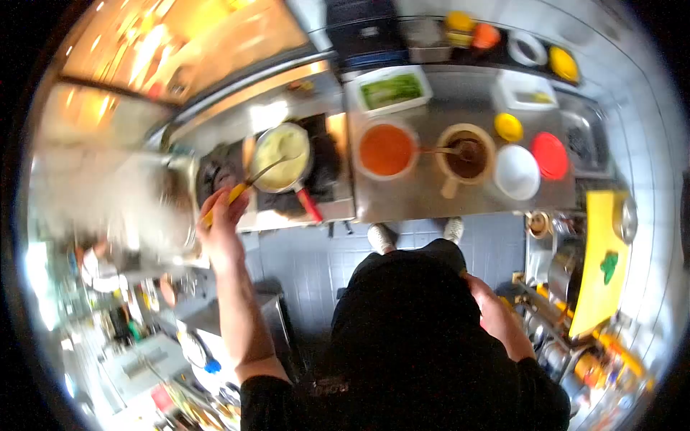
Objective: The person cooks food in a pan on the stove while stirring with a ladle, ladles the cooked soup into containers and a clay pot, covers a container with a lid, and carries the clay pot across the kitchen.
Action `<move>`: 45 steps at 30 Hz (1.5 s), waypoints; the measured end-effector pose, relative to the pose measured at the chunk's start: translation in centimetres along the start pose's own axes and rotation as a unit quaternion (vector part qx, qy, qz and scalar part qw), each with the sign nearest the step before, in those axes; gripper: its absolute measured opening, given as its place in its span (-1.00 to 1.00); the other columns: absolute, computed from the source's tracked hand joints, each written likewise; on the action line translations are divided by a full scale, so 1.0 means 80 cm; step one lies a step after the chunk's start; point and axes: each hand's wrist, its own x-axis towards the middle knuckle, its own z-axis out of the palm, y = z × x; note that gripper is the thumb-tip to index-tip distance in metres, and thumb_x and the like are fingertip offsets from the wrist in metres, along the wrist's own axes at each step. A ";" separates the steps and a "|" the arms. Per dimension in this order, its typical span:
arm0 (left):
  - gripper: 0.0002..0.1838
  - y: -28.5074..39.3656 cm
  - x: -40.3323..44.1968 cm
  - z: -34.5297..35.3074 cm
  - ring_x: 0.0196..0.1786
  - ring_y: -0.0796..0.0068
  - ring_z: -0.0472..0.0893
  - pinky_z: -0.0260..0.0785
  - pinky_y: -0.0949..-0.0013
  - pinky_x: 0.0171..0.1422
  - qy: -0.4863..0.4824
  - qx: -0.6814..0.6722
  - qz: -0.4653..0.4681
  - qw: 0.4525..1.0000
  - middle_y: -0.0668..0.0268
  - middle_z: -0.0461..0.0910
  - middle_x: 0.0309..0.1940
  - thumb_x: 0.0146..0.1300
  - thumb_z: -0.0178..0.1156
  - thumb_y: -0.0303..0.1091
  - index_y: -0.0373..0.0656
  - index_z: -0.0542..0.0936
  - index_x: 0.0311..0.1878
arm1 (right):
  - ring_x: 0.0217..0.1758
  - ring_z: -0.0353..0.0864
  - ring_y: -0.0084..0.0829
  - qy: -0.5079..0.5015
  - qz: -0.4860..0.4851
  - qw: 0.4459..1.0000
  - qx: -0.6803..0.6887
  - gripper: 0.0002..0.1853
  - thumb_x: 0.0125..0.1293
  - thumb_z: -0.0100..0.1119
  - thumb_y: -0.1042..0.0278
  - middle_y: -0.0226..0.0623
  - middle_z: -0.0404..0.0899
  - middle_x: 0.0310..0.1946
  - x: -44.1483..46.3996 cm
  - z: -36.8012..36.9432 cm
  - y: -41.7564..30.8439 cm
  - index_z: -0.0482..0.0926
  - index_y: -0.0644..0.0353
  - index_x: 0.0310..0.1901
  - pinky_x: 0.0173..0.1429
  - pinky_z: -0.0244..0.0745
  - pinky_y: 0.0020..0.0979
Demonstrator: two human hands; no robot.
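Note:
My left hand (pixel 224 226) is wrapped round the yellow handle of a long cooking spoon (pixel 267 171). Its metal shaft reaches over a pan (pixel 256 159), and its tip lies in the pale yellow, creamy contents, so the head's shape is unclear. The pan rests on the stove, its red handle (pixel 309 205) pointing toward me. My right hand (pixel 492 305) is low beside my body on the right; its fingers are mostly hidden by my black shirt, and whether it holds anything does not show.
On the steel counter (pixel 431 201) stand a tub of orange sauce (pixel 387 148), a brown-filled pot (pixel 466 167) with a utensil in it, a white bowl (pixel 517 172), a red lid (pixel 550 156) and a tray of greens (pixel 392 91). White steam (pixel 108 194) blurs the left. A yellow board (pixel 595 266) is at right.

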 end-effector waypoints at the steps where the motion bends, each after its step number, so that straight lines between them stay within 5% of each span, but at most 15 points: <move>1: -0.63 0.010 -0.010 0.021 -0.08 0.13 0.74 0.62 0.19 0.11 -0.032 0.016 0.019 0.999 -0.04 0.68 -0.07 0.40 0.19 -0.32 -0.45 0.55 0.10 | 0.32 0.45 -0.11 0.033 0.004 0.998 -0.046 -0.23 0.41 0.05 -0.29 -0.03 0.49 0.29 -0.018 0.002 -0.018 0.40 0.26 0.37 0.38 0.33 -0.09; 3: -0.64 0.013 -0.018 0.057 -0.04 0.15 0.73 0.60 0.21 0.14 -0.055 0.016 0.022 0.998 -0.03 0.67 -0.05 0.43 0.16 -0.31 -0.44 0.55 0.10 | 0.50 0.23 -0.04 0.048 0.012 0.997 -0.056 -0.17 0.42 0.01 -0.31 0.02 0.31 0.45 0.032 -0.073 0.011 0.25 0.20 0.48 0.50 0.12 -0.04; 5: -0.65 0.038 -0.046 0.123 -0.04 0.16 0.72 0.61 0.21 0.13 -0.087 0.028 0.038 0.995 -0.02 0.66 -0.04 0.44 0.13 -0.33 -0.46 0.54 0.09 | 0.10 0.55 -0.26 0.143 -0.005 0.987 -0.075 -0.41 0.42 0.08 -0.21 -0.12 0.64 0.06 -0.024 -0.067 -0.016 0.62 0.22 0.10 0.14 0.45 -0.24; 8: -0.69 0.048 -0.074 0.225 -0.02 0.07 0.71 0.63 0.15 0.15 -0.116 -0.015 0.026 0.993 -0.04 0.63 -0.03 0.44 0.10 -0.40 -0.50 0.53 0.05 | 0.28 0.44 -0.21 0.060 0.002 0.998 -0.007 -0.32 0.41 0.09 -0.27 -0.08 0.53 0.24 -0.054 -0.125 -0.029 0.53 0.21 0.25 0.24 0.37 -0.15; 10: -0.70 0.060 -0.107 0.314 -0.03 0.04 0.71 0.64 0.09 0.17 -0.147 -0.025 0.047 0.988 -0.05 0.62 -0.04 0.44 0.10 -0.39 -0.51 0.52 0.01 | 0.13 0.54 -0.28 0.113 -0.041 0.993 0.011 -0.43 0.41 0.06 -0.26 -0.22 0.63 0.08 -0.156 -0.125 -0.074 0.59 0.10 0.12 0.15 0.44 -0.11; 13: -0.70 0.075 -0.164 0.454 -0.04 0.05 0.71 0.62 0.14 0.18 -0.200 -0.056 0.012 0.978 -0.07 0.62 -0.07 0.43 0.11 -0.40 -0.51 0.52 0.02 | -0.03 0.60 -0.35 0.136 -0.071 0.987 0.046 -0.54 0.40 0.07 -0.27 -0.33 0.69 -0.07 -0.137 -0.187 -0.046 0.64 -0.08 0.03 -0.03 0.48 -0.17; 16: -0.65 0.048 -0.215 0.583 0.02 0.00 0.69 0.57 0.10 0.23 -0.317 -0.045 0.084 0.944 -0.05 0.63 -0.03 0.43 0.15 -0.37 -0.52 0.50 0.10 | 0.13 0.59 -0.20 0.093 -0.071 0.991 0.072 -0.46 0.37 0.09 -0.31 -0.24 0.66 0.06 -0.047 -0.253 0.019 0.62 -0.09 0.14 0.06 0.50 0.05; 19: -0.73 -0.001 -0.259 0.701 0.08 0.10 0.69 0.57 0.25 0.16 -0.486 0.000 0.271 0.831 0.04 0.63 0.09 0.43 0.13 -0.49 -0.32 0.59 0.14 | 0.22 0.54 -0.10 0.148 -0.119 0.975 0.118 -0.37 0.35 0.11 -0.34 -0.14 0.59 0.18 -0.062 -0.263 0.038 0.56 -0.06 0.26 0.15 0.46 0.12; 20: -0.71 0.008 -0.282 0.733 0.09 0.14 0.69 0.57 0.27 0.14 -0.478 0.125 0.412 0.766 0.02 0.63 0.07 0.37 0.17 -0.53 -0.28 0.60 0.14 | 0.23 0.53 -0.08 0.149 -0.135 0.971 0.133 -0.36 0.36 0.10 -0.33 -0.12 0.57 0.20 -0.074 -0.264 0.038 0.54 -0.06 0.28 0.17 0.46 0.12; 23: -0.67 0.010 -0.315 0.806 0.09 0.08 0.68 0.57 0.22 0.15 -0.488 0.187 0.599 0.607 0.00 0.60 0.09 0.32 0.19 -0.56 -0.28 0.59 0.14 | 0.25 0.51 -0.03 0.163 -0.158 0.961 0.158 -0.35 0.38 0.09 -0.31 -0.06 0.53 0.25 -0.102 -0.266 0.039 0.52 -0.03 0.31 0.21 0.43 0.13; 30: -0.56 0.037 -0.350 0.873 0.17 -0.03 0.60 0.55 0.15 0.19 -0.451 0.148 0.718 0.510 -0.06 0.51 0.19 0.25 0.24 -0.55 -0.25 0.53 0.23 | 0.28 0.49 -0.12 0.201 -0.169 0.950 0.169 -0.39 0.37 0.14 -0.20 -0.09 0.57 0.21 -0.120 -0.267 0.048 0.56 0.08 0.26 0.27 0.39 0.05; 37: -0.57 0.002 -0.366 0.896 0.19 -0.06 0.59 0.56 0.13 0.23 -0.480 0.166 0.732 0.455 -0.07 0.48 0.20 0.25 0.25 -0.55 -0.29 0.51 0.21 | 0.27 0.52 -0.13 0.238 -0.149 0.945 0.167 -0.41 0.38 0.13 -0.14 -0.07 0.58 0.17 -0.127 -0.270 0.050 0.55 0.12 0.27 0.27 0.44 -0.06; 45: -0.61 0.008 -0.377 0.887 0.18 -0.13 0.58 0.54 0.09 0.25 -0.428 0.122 0.763 0.469 -0.12 0.50 0.12 0.26 0.23 -0.51 -0.35 0.52 0.16 | 0.11 0.61 -0.25 0.232 -0.290 0.928 0.004 -0.33 0.40 0.18 -0.11 -0.07 0.60 0.14 -0.045 -0.301 0.117 0.46 0.31 0.31 0.16 0.51 -0.27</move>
